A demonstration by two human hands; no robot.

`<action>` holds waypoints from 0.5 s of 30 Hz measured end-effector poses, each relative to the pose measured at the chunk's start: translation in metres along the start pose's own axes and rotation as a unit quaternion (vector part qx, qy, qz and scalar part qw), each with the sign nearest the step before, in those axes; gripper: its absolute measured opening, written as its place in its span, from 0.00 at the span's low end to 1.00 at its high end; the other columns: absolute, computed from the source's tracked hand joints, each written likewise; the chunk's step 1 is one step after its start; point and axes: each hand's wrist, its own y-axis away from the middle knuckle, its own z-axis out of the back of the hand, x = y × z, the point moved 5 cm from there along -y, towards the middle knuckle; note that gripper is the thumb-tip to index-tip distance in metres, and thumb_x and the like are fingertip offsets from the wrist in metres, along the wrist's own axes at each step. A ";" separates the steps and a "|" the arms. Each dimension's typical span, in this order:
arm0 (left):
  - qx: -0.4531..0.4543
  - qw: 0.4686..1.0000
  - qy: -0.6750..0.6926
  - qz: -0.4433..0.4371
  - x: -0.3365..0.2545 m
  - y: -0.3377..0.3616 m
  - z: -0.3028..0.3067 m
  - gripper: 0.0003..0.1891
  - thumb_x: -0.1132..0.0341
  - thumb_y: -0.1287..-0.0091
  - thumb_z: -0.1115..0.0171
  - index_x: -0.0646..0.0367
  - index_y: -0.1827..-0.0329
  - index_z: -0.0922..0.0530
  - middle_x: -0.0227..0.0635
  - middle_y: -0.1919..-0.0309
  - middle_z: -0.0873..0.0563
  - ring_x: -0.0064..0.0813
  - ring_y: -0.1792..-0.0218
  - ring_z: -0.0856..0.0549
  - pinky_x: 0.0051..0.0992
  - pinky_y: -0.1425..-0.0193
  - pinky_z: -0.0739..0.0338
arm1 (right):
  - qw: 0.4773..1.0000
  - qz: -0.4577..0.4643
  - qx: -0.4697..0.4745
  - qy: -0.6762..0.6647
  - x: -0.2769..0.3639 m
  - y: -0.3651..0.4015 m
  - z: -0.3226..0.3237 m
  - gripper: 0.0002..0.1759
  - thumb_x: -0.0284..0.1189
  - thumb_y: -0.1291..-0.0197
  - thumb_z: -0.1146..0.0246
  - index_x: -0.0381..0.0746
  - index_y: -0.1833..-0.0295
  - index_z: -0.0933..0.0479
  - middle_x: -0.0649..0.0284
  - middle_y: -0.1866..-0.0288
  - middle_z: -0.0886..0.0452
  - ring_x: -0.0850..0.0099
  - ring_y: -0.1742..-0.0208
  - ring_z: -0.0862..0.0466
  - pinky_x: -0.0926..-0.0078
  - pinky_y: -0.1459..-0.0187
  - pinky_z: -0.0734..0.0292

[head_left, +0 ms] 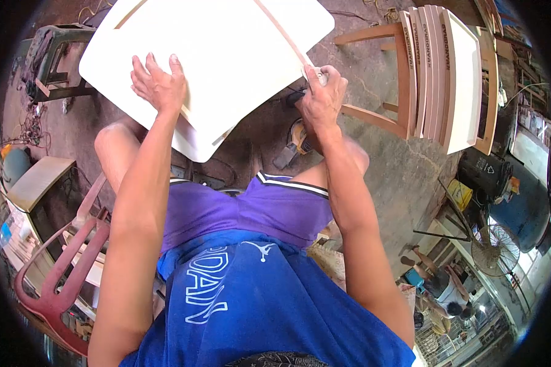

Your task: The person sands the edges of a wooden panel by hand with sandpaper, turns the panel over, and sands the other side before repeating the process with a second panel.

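In the head view, white panels (232,61) with rounded corners lie stacked in front of my knees, the upper one with a bare wood-coloured edge. My left hand (160,84) lies on the white surface at its left side, fingers spread and holding nothing. At the right edge of the panel, my right hand (324,98) is closed around a small pale object (320,74). My fingers cover most of it, so its kind cannot be made out. Below the panels, on the floor near my right knee, is a yellow-and-black power tool (297,139).
Several white panels with wood edges (450,79) stand together on an upturned wooden frame (401,76) at right. A red plastic chair (61,287) is at left. A dark stool-like frame (58,64) stands at upper left. A fan (494,249) and another person (444,284) are at lower right.
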 end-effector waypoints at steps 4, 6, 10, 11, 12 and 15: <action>-0.011 1.000 0.008 -0.005 -0.002 -0.006 -0.001 0.38 0.44 0.25 0.40 0.61 0.20 0.32 0.54 0.16 0.43 0.58 0.16 0.46 0.60 0.14 0.57 | 0.997 0.064 0.014 -0.030 0.010 0.002 0.006 0.23 0.22 0.40 0.37 0.49 0.40 0.15 0.56 0.48 0.23 0.54 0.55 0.25 0.55 0.54 0.28; -0.009 1.000 0.007 -0.004 -0.001 -0.003 -0.001 0.38 0.44 0.25 0.40 0.61 0.20 0.32 0.54 0.15 0.44 0.58 0.16 0.47 0.59 0.14 0.57 | 0.997 0.065 0.049 -0.012 -0.002 -0.006 0.007 0.21 0.23 0.40 0.37 0.48 0.41 0.15 0.57 0.49 0.23 0.54 0.55 0.25 0.55 0.55 0.28; -0.007 1.000 0.011 -0.003 -0.002 -0.005 -0.001 0.38 0.44 0.25 0.40 0.61 0.20 0.33 0.54 0.15 0.44 0.58 0.16 0.47 0.59 0.14 0.57 | 0.998 0.058 0.016 -0.013 0.002 -0.001 0.008 0.21 0.25 0.42 0.35 0.48 0.42 0.14 0.58 0.50 0.23 0.56 0.54 0.25 0.55 0.55 0.28; -0.005 1.000 0.004 -0.001 -0.001 -0.004 -0.002 0.38 0.44 0.25 0.40 0.61 0.20 0.33 0.54 0.15 0.44 0.58 0.16 0.48 0.59 0.14 0.57 | 0.996 0.077 0.033 -0.017 0.000 -0.001 0.009 0.21 0.25 0.42 0.34 0.48 0.42 0.14 0.59 0.50 0.23 0.56 0.54 0.24 0.56 0.54 0.27; -0.005 1.000 0.003 0.001 -0.001 -0.005 -0.001 0.38 0.44 0.25 0.40 0.61 0.20 0.33 0.54 0.15 0.44 0.58 0.16 0.48 0.59 0.14 0.57 | 0.994 0.094 0.051 -0.022 0.002 -0.002 0.010 0.21 0.25 0.42 0.34 0.49 0.42 0.13 0.59 0.50 0.23 0.56 0.54 0.24 0.56 0.54 0.27; 0.007 1.000 0.012 -0.006 0.001 -0.001 0.000 0.38 0.44 0.25 0.40 0.61 0.20 0.33 0.55 0.15 0.45 0.58 0.16 0.48 0.59 0.14 0.57 | 0.998 0.048 0.033 0.013 -0.003 -0.014 0.007 0.22 0.24 0.42 0.34 0.50 0.42 0.13 0.60 0.51 0.24 0.57 0.54 0.24 0.56 0.53 0.27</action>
